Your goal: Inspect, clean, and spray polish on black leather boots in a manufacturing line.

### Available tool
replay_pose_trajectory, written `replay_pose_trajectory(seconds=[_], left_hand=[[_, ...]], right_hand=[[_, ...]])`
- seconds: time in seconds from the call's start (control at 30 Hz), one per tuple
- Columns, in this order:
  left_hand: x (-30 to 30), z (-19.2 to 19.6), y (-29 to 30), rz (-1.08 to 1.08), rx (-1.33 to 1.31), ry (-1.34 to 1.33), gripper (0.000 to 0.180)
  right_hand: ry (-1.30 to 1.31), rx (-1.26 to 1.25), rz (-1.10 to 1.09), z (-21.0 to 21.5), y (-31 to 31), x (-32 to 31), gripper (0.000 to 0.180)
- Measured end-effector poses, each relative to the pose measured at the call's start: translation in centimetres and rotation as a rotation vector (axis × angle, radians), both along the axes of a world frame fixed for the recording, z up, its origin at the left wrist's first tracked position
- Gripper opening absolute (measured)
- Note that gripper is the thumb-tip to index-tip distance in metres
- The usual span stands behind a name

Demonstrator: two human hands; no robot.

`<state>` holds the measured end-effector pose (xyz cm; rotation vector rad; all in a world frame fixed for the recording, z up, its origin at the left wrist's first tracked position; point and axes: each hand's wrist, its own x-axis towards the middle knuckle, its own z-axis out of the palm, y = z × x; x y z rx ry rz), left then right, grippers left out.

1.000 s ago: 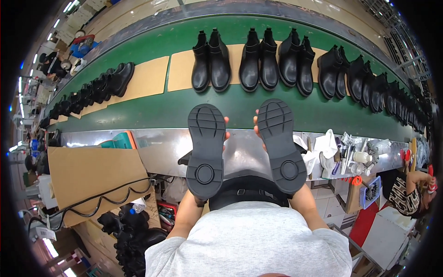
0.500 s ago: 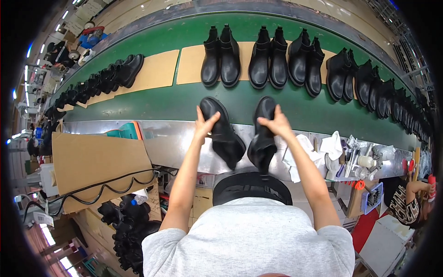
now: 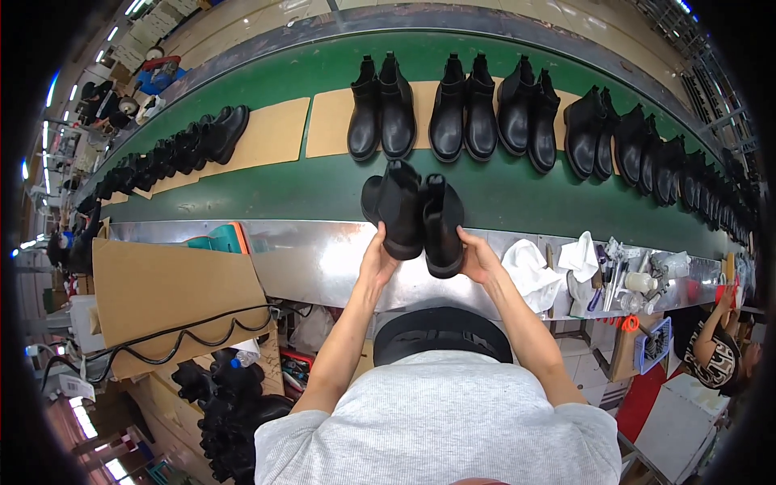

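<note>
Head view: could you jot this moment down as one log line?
left hand: holds left boot | right hand: holds right boot | boots: black, side by side, over green belt edge | behind: boot pairs on cardboard sheets

Green conveyor belt point(image 3: 501, 194) curves across the view. Tan cardboard sheets point(image 3: 275, 133) lie flat on it, black ankle boots point(image 3: 380, 109) standing on them in pairs, toes toward the steel ledge point(image 3: 323, 259). More boot pairs point(image 3: 630, 145) run right of the sheets along the belt, another row point(image 3: 162, 153) left. On the ledge, right: white rags point(image 3: 529, 271), small tools and bottles point(image 3: 638, 279).
</note>
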<state>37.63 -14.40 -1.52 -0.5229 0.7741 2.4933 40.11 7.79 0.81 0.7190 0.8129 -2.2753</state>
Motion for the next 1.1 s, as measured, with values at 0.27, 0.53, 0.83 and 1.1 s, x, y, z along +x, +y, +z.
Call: replay_pose_trajectory(seconds=[0.27, 0.53, 0.83, 1.1], left_hand=[[-3.4, 6.7, 2.9, 0.253, -0.187, -0.25, 0.071], [-2.5, 7.4, 2.5, 0.253, -0.165, -0.204, 0.079], [-2.0, 8.5, 1.9, 0.212, -0.081, -0.214, 0.069], [-1.3, 7.9, 1.6, 0.145, -0.029, -0.208, 0.061]], right_hand=[[0.027, -0.037, -0.315, 3.5, -0.7, -4.2, 0.054], [0.017, 0.1, -0.257, 4.7, -0.9, -4.5, 0.058], [0.027, 0.127, -0.187, 4.1, -0.5, -2.8, 0.057], [0.014, 0.187, -0.208, 5.2, -0.2, -2.5, 0.059]])
